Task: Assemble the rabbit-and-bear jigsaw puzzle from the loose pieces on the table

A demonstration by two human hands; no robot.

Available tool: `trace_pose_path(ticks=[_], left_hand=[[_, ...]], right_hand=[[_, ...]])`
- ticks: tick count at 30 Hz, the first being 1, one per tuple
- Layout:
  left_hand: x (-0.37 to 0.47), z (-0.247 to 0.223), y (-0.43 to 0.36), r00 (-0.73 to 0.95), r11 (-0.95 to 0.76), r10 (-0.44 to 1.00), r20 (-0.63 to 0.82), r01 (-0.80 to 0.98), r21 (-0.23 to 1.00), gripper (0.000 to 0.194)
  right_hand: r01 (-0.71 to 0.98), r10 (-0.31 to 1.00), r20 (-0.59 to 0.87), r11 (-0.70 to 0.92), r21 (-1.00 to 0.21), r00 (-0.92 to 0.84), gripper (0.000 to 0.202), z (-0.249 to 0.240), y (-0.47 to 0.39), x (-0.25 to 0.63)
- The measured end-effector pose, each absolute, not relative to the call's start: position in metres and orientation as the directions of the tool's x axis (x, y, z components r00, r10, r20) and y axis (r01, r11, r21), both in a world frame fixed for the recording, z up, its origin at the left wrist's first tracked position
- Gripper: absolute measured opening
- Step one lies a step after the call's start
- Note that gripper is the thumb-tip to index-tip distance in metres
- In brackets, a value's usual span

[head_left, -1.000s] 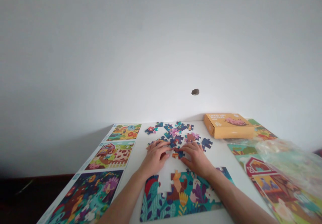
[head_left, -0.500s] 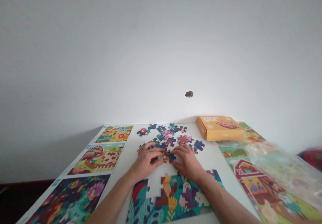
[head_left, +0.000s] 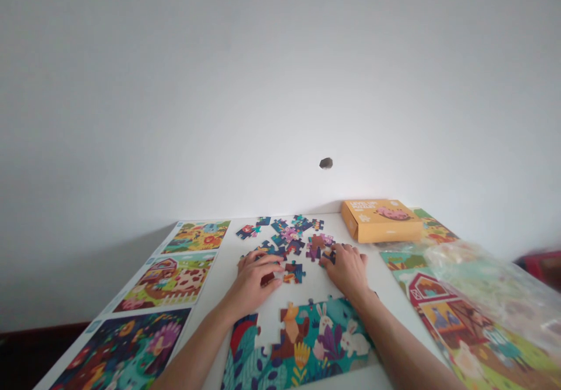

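Observation:
My left hand (head_left: 252,278) rests over loose puzzle pieces, fingers bent and spread. A brown puzzle piece (head_left: 268,279) shows between its thumb and index finger, partly covered. Just right of it lies a brown, orange and blue puzzle piece (head_left: 294,273). To the right, my right hand (head_left: 346,266) has its fingers curled around a dark puzzle piece (head_left: 328,257), mostly hidden by them. Nearer to me lies a partly joined puzzle (head_left: 322,346) with white rabbits, a squirrel and leaves; its upper left has a gap.
Several loose pieces (head_left: 289,235) lie heaped toward the wall. An orange puzzle box (head_left: 385,221) stands at the back right. Picture sheets (head_left: 175,282) line the left side; another farm picture (head_left: 464,320) lies right, partly under a clear plastic bag (head_left: 495,290).
My right hand has moved right, away from my left hand, to a dark piece. The brown, orange and blue piece between the hands is now uncovered. My left hand has barely moved.

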State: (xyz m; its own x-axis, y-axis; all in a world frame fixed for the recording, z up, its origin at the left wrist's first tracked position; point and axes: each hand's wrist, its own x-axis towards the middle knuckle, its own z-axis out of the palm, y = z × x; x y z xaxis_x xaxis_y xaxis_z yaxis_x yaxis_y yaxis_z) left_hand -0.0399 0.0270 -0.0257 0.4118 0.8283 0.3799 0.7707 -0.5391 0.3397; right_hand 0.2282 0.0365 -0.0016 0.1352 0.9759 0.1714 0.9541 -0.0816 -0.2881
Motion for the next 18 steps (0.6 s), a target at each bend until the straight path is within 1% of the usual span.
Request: trace_pose_path(ticks=[3,6,9,11,12,14,16,18], left_hand=[[-0.04,-0.025,0.027,0.408,-0.539,0.83,0.379,0.763,0.358,0.02],[-0.039,-0.024,0.026,0.397,-0.519,0.846,0.356,0.765,0.381,0.02],[-0.038,-0.023,0.026,0.392,-0.511,0.852,0.345,0.765,0.392,0.022],[-0.039,-0.022,0.026,0.394,-0.514,0.851,0.349,0.762,0.393,0.025],[-0.039,-0.023,0.027,0.395,-0.518,0.848,0.354,0.76,0.393,0.027],[-0.039,-0.023,0.027,0.396,-0.525,0.842,0.366,0.755,0.391,0.029],[-0.04,-0.024,0.028,0.398,-0.526,0.841,0.366,0.757,0.387,0.03],[-0.04,-0.025,0.028,0.4,-0.523,0.844,0.357,0.761,0.384,0.03]], right_hand=[[0.936,0.971,0.212,-0.025,-0.352,0.105,0.031,-0.003,0.038,0.23],[0.872,0.955,0.29,0.085,-0.482,0.067,0.021,-0.004,0.041,0.23],[0.752,0.943,0.329,0.189,-0.631,0.04,0.024,-0.006,0.043,0.225],[0.686,0.949,0.314,0.216,-0.695,0.019,0.026,-0.008,0.044,0.222],[0.672,0.953,0.303,0.223,-0.706,0.002,0.027,-0.009,0.044,0.22],[0.684,0.948,0.313,0.26,-0.682,-0.049,0.026,-0.011,0.045,0.22],[0.735,0.93,0.355,0.306,-0.605,-0.095,0.025,-0.013,0.046,0.221],[0.803,0.922,0.37,0.306,-0.511,-0.116,0.035,-0.014,0.046,0.223]])
